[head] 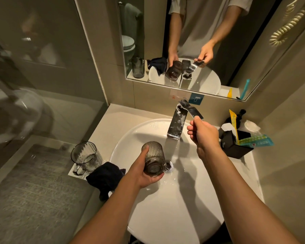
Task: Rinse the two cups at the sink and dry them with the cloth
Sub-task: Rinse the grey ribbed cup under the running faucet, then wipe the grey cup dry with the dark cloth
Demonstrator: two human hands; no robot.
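1. Left hand (144,171) wrapped around a ribbed smoked-glass cup (153,158), thumb up along the left wall, fingers curled beneath the base. Cup held over the white sink (165,208), tilted with mouth toward the far side, just left of the drain (169,167).
2. Right hand (203,133) pinching the tip of the tap lever (190,109), thumb and forefinger closed on its near end. Lever raised and angled to the right.
3. Chrome tap (176,123) standing at the far edge of the sink, spotted with droplets. Flow of water not readable; wet sheen seen on the sink near the drain.
4. Second cup (85,155), same ribbed glass, upright on the counter (102,124) left of the sink, resting on a small white tray (74,174). Touched by neither hand.
5. Dark cloth (105,178) lying crumpled on the counter edge, just right of the second cup and partly over the sink rim, beside the left forearm.
6. Black holder (234,146) at the right of the sink with packets sticking out, one yellow and one turquoise.
7. Mirror (192,41) on the far wall repeating both hands, the held cup and the tap.
8. Glass partition (33,85) on the left, floor beyond blurred.
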